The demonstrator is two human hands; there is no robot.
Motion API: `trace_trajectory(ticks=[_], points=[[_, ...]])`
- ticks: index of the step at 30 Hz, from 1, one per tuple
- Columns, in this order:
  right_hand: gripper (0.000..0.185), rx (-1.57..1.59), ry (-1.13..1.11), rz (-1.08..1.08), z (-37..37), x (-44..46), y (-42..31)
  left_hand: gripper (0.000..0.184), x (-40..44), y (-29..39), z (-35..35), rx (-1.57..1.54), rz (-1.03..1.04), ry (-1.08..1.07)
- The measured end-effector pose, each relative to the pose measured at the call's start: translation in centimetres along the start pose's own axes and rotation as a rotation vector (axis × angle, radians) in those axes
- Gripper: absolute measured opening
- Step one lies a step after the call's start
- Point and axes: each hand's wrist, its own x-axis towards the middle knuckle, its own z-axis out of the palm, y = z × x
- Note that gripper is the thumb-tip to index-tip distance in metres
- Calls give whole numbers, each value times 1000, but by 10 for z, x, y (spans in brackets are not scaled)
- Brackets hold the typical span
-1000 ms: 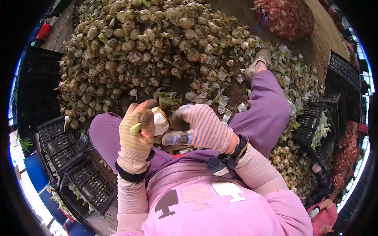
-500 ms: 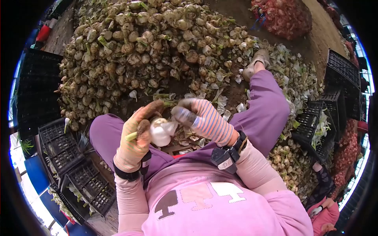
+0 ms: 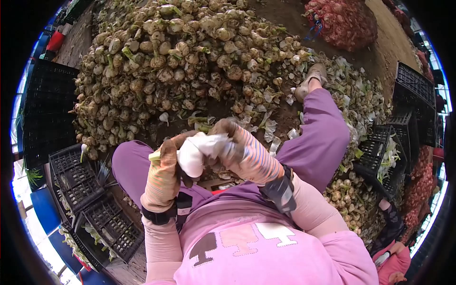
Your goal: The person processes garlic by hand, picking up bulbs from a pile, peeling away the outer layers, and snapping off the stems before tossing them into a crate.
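Garlic bulb, white, one: between the knees, short of the heap's near edge; lies crosswise, stem stub leftward. Left hand: fingers closed round the neck. Right hand: curled at the bulb's right side, blurred; grip indeterminable. Beyond: heap, soiled bulbs.

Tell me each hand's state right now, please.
Left hand: closed, holding a garlic bulb.
Right hand: at the bulb's white skin; blur hides its grip.
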Motion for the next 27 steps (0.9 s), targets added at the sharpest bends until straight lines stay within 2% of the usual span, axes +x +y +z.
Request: trace_trajectory(ticks=[1, 2, 3, 5, 6, 7, 9, 10, 11, 13, 15, 17, 18, 19, 21, 22, 23, 25, 26, 27], points=[[29, 250, -8, -2, -1, 0, 2, 66, -1, 3, 4, -117, -15, -22], [36, 316, -29, -27, -8, 3, 8, 57, 0, 6, 10, -166, 25, -1], [36, 313, -31, -35, -6, 6, 5, 57, 2, 6, 16, -162, 29, -8], [38, -273, 54, -183, 2, 13, -4, 50, 2, 6, 24, -219, 110, 176], [35, -187, 21, -278, 10, 14, 0, 35, -3, 7, 18, -191, 101, 121], [35, -188, 18, -279, 5, 15, 2, 35, -1, 4, 17, -190, 104, 122], [25, -519, 15, -250, -6, 16, 5, 40, 3, -6, 14, -131, 213, 139], [19, -256, 64, -147, -3, 15, 6, 13, 2, -2, 15, -250, 179, 130], [19, -257, 63, -151, -3, 16, 6, 13, 2, -2, 15, -248, 182, 127], [18, 253, 129, 15, -2, 17, 7, 15, 0, -3, 14, -368, 301, -18], [20, 289, 115, 5, 6, 18, 10, 18, 0, -4, 10, -347, 325, 14], [19, -37, 60, -338, 20, 22, 11, 19, -5, 3, 11, -269, 323, 61], [16, -437, -85, -488, 9, 25, 9, 21, -3, -3, 4, -166, 326, 113], [16, -435, -85, -486, 5, 22, 12, 21, -6, -7, -3, -165, 325, 115], [15, -361, 130, -144, 2, 19, 13, 22, -9, -6, -7, -281, 282, -44], [15, -250, 200, -52, 4, 20, 11, 22, -12, -2, 3, -85, 333, -4], [15, -251, 199, -51, 3, 20, 15, 22, -12, -3, 3, -86, 334, -3], [14, 99, 177, 4, -2, 23, 25, 24, -11, -7, -2, -206, 424, 44], [16, 154, 134, 34, -6, 22, 26, 17, -12, -12, -12, -204, 480, 8], [16, 153, 127, 38, -12, 24, 28, 18, -21, -2, -19, -343, 255, 24]])
